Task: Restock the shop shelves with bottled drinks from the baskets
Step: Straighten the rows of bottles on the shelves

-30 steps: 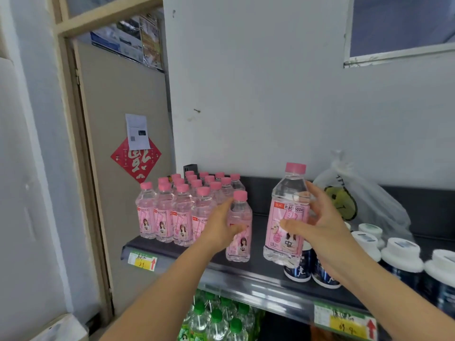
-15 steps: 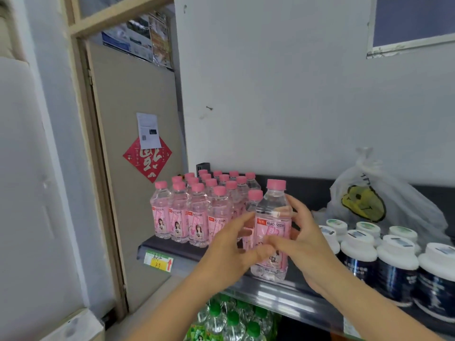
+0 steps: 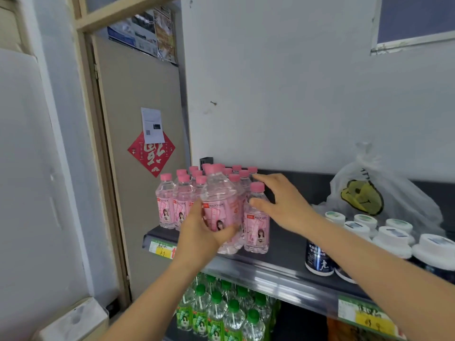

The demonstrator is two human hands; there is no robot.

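My left hand (image 3: 202, 232) grips a clear peach soda bottle (image 3: 219, 205) with a pink cap and label, holding it tilted just above the dark shelf (image 3: 278, 252). Behind it stands a cluster of several matching pink-capped bottles (image 3: 182, 195). One more such bottle (image 3: 256, 225) stands upright at the cluster's right front. My right hand (image 3: 283, 205) is spread with straight fingers, its thumb touching that bottle's shoulder and its fingertips reaching toward the back caps.
White-lidded dark jars (image 3: 391, 239) and a clear plastic bag (image 3: 369, 190) fill the shelf's right side. Green-capped bottles (image 3: 221, 311) stand on the shelf below. Yellow price tags (image 3: 162, 249) hang on the shelf edge. A door (image 3: 138, 168) is at the left.
The bottle passed from my right hand to my left and now tilts toward the cluster. My right hand let go and opened over the standing bottle.
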